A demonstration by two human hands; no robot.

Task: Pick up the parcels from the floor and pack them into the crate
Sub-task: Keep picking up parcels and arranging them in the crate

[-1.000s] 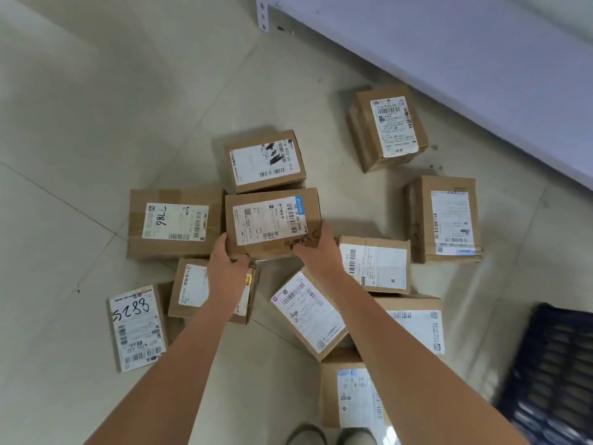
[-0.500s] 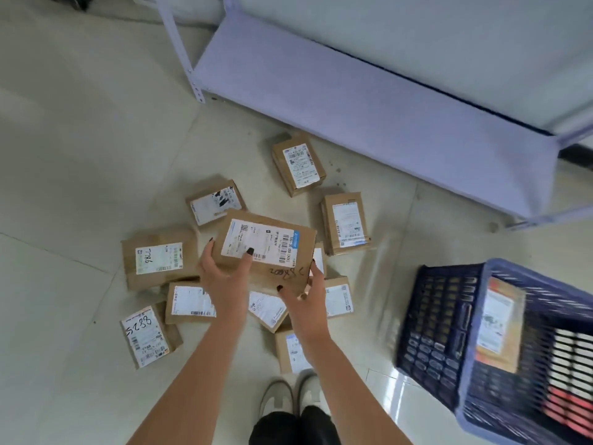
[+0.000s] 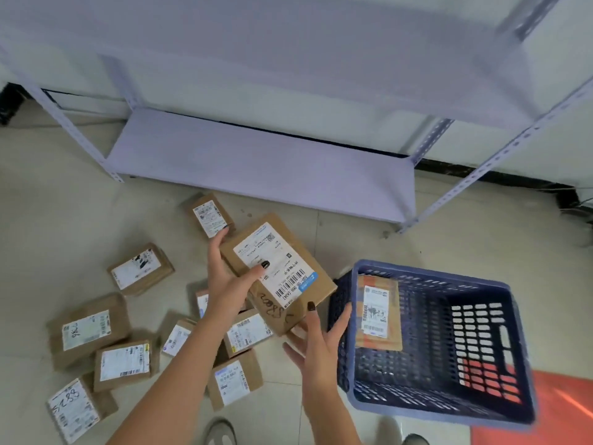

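Observation:
A brown cardboard parcel [image 3: 279, 268] with a white label and handwriting on its side is lifted off the floor, just left of the blue plastic crate [image 3: 449, 409]. My left hand [image 3: 229, 281] grips its left side, thumb on the label. My right hand [image 3: 321, 338] is spread open below the parcel's near corner, one fingertip touching its edge. One parcel [image 3: 377, 313] stands inside the crate against its left wall. Several more labelled parcels lie on the floor, among them one marked 786 [image 3: 86, 329] and one marked 5288 [image 3: 75, 409].
A pale metal shelf rack [image 3: 256, 165] stands behind the parcels, its lowest shelf close to the floor and its post [image 3: 475, 178] right of it. An orange mat [image 3: 545, 412] lies under the crate's right side. My shoes [image 3: 221, 433] show at the bottom edge.
The parcel has risen and swung right toward the crate, turning as it went. My right hand has loosened from gripping it to spread open. The view has tilted up and right.

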